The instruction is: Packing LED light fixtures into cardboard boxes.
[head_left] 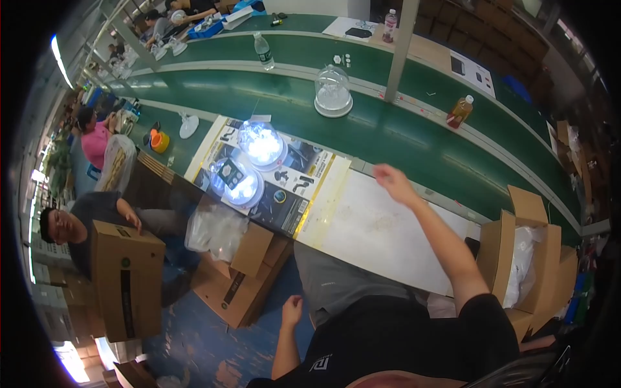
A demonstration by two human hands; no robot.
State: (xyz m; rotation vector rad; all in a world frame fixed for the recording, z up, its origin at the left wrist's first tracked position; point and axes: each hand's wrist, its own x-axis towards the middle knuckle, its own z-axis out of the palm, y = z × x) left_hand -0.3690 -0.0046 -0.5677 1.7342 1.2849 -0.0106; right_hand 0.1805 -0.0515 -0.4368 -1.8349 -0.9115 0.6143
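Two glowing domes (261,143) on a printed sheet (288,210), well left of the loose, empty-looking right hand (396,184) by the white board (369,229), and farther out than the low, curled left hand (292,311), hands far apart, left grip too small to tell.

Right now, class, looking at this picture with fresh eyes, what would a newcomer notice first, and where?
Two brightly lit clear domes, left of centre on a printed sheet, draw the eye first. Beyond them, an unlit dome stands on the green belt. Right of centre, the person's right hand is by the white board's far edge.
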